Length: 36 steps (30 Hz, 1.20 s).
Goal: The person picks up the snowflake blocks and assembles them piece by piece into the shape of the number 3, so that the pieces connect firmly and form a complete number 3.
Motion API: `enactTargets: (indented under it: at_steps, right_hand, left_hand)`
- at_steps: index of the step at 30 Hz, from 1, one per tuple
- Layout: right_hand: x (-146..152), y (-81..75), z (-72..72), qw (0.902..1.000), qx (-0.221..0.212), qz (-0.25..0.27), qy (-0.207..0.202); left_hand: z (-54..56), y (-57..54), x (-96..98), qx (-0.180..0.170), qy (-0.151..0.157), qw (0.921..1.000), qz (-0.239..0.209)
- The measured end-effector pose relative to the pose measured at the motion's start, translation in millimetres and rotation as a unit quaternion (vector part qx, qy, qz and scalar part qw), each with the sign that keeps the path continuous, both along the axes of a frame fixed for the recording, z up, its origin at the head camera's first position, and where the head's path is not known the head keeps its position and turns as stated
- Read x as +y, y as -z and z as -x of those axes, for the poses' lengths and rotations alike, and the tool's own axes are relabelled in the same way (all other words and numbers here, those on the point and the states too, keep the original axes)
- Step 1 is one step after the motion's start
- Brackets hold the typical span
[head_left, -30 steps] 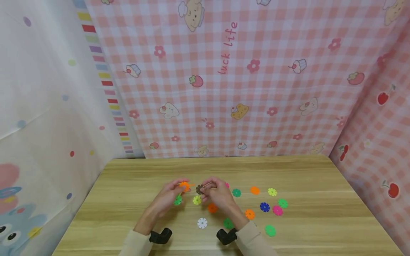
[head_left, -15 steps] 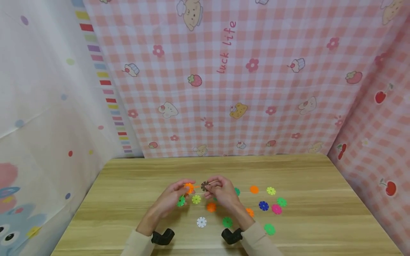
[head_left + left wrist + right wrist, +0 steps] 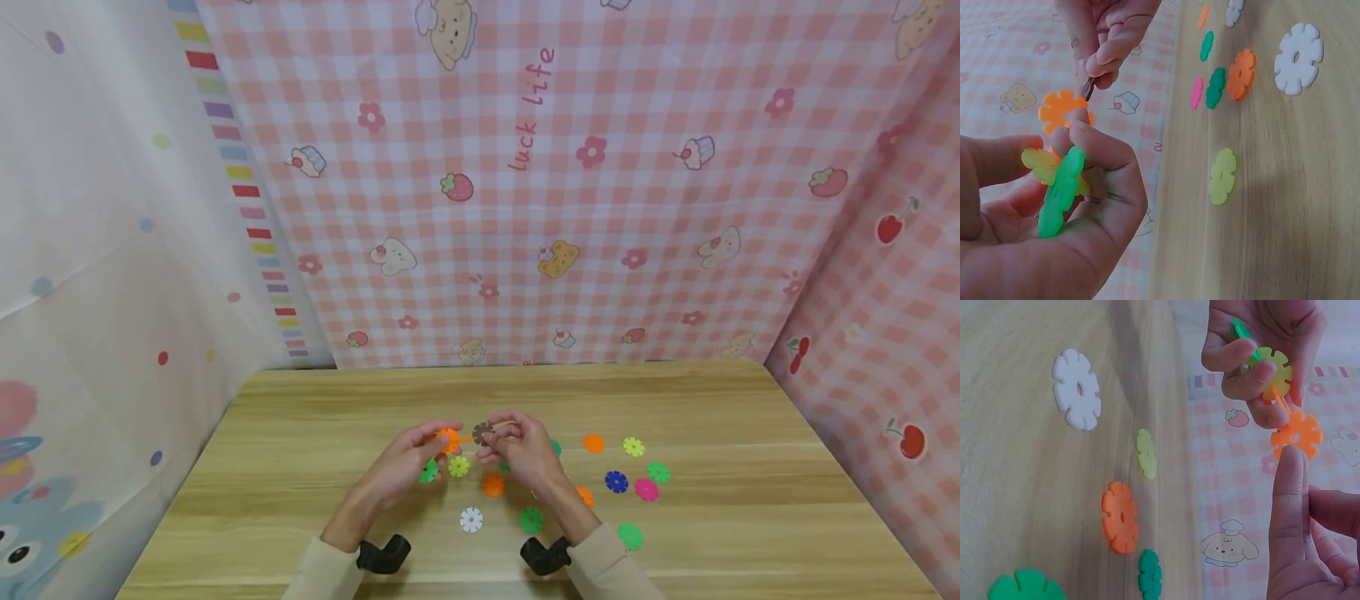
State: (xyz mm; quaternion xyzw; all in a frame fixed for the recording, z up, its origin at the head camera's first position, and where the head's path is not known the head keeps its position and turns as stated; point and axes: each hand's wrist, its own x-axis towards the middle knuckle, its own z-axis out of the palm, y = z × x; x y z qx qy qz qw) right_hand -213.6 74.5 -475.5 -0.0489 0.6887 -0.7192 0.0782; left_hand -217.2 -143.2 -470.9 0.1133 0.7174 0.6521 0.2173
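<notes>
My left hand [image 3: 401, 462] grips a small chain of notched plastic snowflake discs. In the left wrist view the chain has a green disc [image 3: 1063, 194], a yellow disc [image 3: 1040, 162] and an orange disc [image 3: 1060, 111] reaching out past the fingers. The right wrist view shows another orange disc [image 3: 1279, 399] edge-on, between the yellow one and the outer orange one. Between thumb and fingers, my right hand [image 3: 525, 450] pinches a dark brown disc [image 3: 482, 432], its edge right at the outer orange disc's rim. Fingers hide part of the chain and of the brown disc.
Loose discs lie on the wooden table [image 3: 300, 433]: a white disc [image 3: 471, 520] in front, a yellow-green disc [image 3: 458, 466] below the hands, and to the right a blue disc [image 3: 617, 482], a pink disc [image 3: 647, 489] and several others. A checked curtain [image 3: 562, 208] hangs behind.
Both hands have shifted slightly to the right, carrying the orange-ended chain and the brown disc with them. The outer orange disc and brown disc stay close edge to edge.
</notes>
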Motion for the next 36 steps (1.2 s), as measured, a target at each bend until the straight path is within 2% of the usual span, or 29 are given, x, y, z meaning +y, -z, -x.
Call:
enactTargets:
  at_steps: [16,24,28,31,36]
  right_hand:
    - [2.7,-2.7,-5.3,0.9999,0.008,0.012,0.004]
    - [1.7,1.1,-4.8,0.9998,0.002,0.016,0.011]
    - [0.1,1.2,-5.2,0.9995,0.002,0.025,0.018]
    - [-1.1,1.7,-5.7,0.9992,0.003,0.033,0.022]
    - [-2.8,3.1,-6.7,0.9986,0.010,0.045,0.025]
  left_hand:
    - [-1.5,-1.4,4.4,0.011,-0.010,0.9999,-0.002]
    - [-2.5,0.1,6.5,0.034,-0.007,0.9994,0.005]
    - [-2.9,2.2,10.7,0.066,-0.028,0.9973,0.016]
    - [-2.7,3.3,14.5,0.077,-0.050,0.9957,0.015]
    - [-1.1,4.6,19.0,0.056,-0.070,0.9959,-0.007]
